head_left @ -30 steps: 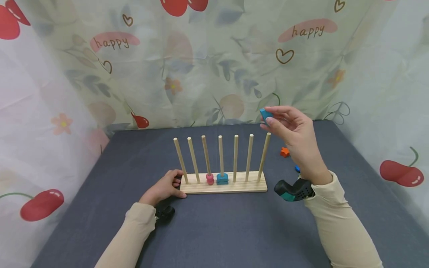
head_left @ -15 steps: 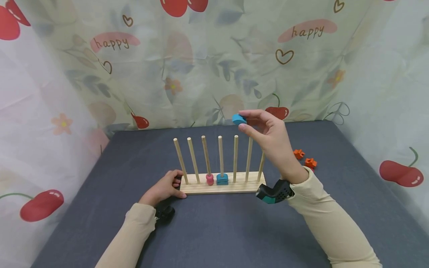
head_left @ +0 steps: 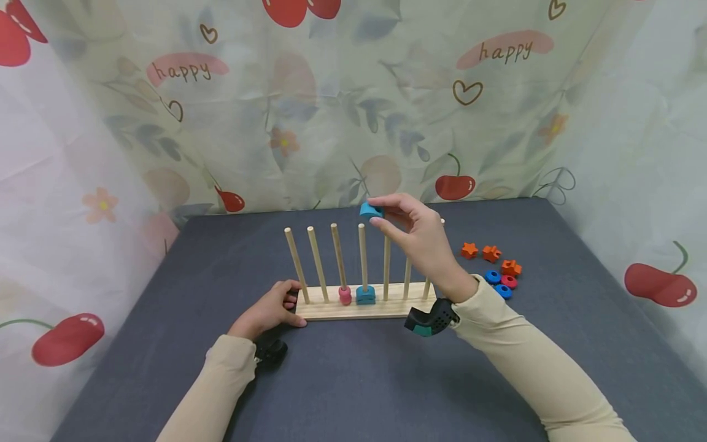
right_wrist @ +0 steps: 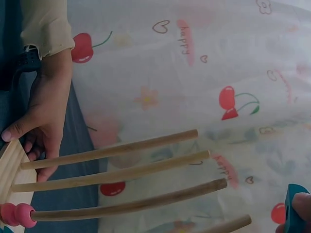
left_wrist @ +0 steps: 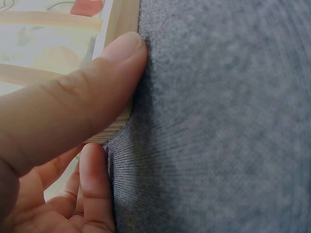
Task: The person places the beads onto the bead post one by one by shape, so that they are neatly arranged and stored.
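A wooden peg rack [head_left: 331,314] with several upright pegs stands on the table. My left hand [head_left: 269,312] grips its left end, thumb [left_wrist: 119,58] along the front edge and fingers bent around the corner. Pink beads [head_left: 345,296] sit at the foot of the third peg from the left, and teal-blue blocks [head_left: 366,296] are stacked low on the middle peg [head_left: 362,255]. My right hand [head_left: 418,236] pinches another blue block [head_left: 370,211] between thumb and fingers, slightly above and right of that peg's top. In the right wrist view this block [right_wrist: 293,208] shows at the lower right.
Right of the rack lie orange star-shaped pieces [head_left: 491,253], blue rings [head_left: 493,277] and a red ring [head_left: 509,282]. A patterned cloth [head_left: 331,123] hangs behind the dark table [head_left: 342,380]. My right forearm crosses the rack's right-hand pegs in the head view.
My right hand has carried the blue block left and slightly down, from beyond the rightmost peg to near the middle peg's top. The left hand and rack have stayed in place.
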Demonstrator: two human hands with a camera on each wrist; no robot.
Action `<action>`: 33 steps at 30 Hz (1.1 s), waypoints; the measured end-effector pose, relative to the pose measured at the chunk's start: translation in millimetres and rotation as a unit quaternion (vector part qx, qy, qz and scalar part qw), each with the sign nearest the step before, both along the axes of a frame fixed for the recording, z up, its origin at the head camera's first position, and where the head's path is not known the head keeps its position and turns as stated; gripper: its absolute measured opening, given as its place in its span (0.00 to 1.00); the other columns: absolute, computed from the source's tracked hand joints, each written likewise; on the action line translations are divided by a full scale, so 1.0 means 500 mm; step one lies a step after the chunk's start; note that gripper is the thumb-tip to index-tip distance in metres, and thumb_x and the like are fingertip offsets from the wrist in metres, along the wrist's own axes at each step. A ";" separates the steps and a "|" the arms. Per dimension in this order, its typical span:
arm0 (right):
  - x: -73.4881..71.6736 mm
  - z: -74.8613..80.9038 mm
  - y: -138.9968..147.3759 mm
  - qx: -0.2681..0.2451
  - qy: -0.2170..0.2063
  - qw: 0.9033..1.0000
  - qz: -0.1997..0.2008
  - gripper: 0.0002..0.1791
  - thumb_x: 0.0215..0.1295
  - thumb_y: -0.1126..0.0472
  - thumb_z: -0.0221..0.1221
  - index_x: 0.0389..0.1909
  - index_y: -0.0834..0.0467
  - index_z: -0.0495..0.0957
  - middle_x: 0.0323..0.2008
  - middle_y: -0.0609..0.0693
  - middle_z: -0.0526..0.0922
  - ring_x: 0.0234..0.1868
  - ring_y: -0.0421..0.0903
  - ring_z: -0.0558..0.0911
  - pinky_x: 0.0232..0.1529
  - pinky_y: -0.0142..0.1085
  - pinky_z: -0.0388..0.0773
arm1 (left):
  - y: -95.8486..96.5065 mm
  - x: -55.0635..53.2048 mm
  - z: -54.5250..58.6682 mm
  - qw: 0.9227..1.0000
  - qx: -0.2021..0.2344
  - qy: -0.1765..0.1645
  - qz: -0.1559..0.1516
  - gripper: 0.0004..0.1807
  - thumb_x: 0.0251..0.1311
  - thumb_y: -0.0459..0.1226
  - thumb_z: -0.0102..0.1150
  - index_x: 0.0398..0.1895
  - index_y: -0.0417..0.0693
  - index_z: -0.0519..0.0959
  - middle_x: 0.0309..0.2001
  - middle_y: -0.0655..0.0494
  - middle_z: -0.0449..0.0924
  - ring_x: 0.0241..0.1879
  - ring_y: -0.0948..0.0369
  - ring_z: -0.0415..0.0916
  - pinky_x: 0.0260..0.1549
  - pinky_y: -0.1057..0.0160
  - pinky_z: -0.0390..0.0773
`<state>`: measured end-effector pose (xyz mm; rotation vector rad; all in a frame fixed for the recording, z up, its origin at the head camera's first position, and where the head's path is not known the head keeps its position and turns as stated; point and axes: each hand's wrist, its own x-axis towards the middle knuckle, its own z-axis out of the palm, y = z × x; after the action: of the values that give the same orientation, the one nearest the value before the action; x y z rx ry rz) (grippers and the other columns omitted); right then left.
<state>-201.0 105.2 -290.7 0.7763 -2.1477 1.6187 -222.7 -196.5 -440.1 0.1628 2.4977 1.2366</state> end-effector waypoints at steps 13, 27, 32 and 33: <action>-0.012 -0.029 -0.018 0.057 0.016 0.998 -0.022 0.15 0.63 0.62 0.63 0.51 0.56 0.81 0.39 0.49 0.80 0.30 0.44 0.71 0.31 0.29 0.68 | -0.003 0.000 -0.003 1.000 0.006 -0.002 -0.007 0.44 0.41 0.29 0.77 0.64 0.37 0.65 0.59 0.39 0.61 0.56 0.47 0.68 0.57 0.49 0.71; -0.018 -0.041 -0.025 0.059 -0.037 0.998 -0.012 0.20 0.65 0.61 0.62 0.57 0.55 0.77 0.44 0.51 0.81 0.39 0.43 0.77 0.34 0.30 0.71 | -0.004 -0.001 -0.002 1.000 0.005 0.001 -0.007 0.44 0.41 0.29 0.77 0.63 0.36 0.65 0.58 0.39 0.61 0.55 0.48 0.68 0.57 0.49 0.71; -0.019 -0.046 -0.030 0.057 -0.055 0.997 -0.011 0.21 0.64 0.61 0.62 0.57 0.56 0.76 0.47 0.51 0.81 0.40 0.44 0.78 0.38 0.29 0.74 | -0.003 -0.002 -0.005 1.000 0.003 0.001 -0.006 0.44 0.40 0.29 0.77 0.63 0.37 0.65 0.58 0.39 0.62 0.55 0.48 0.68 0.57 0.50 0.71; -0.020 -0.048 -0.030 0.053 -0.058 0.997 -0.010 0.21 0.63 0.62 0.63 0.57 0.57 0.76 0.48 0.51 0.81 0.41 0.44 0.78 0.40 0.29 0.75 | -0.003 -0.002 -0.006 1.000 0.002 0.001 -0.007 0.44 0.40 0.29 0.77 0.63 0.37 0.65 0.58 0.39 0.62 0.55 0.48 0.68 0.57 0.50 0.71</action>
<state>-210.9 90.0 -314.6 0.7057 -2.3308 1.5859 -223.8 -198.1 -442.9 0.1816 2.4922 1.2368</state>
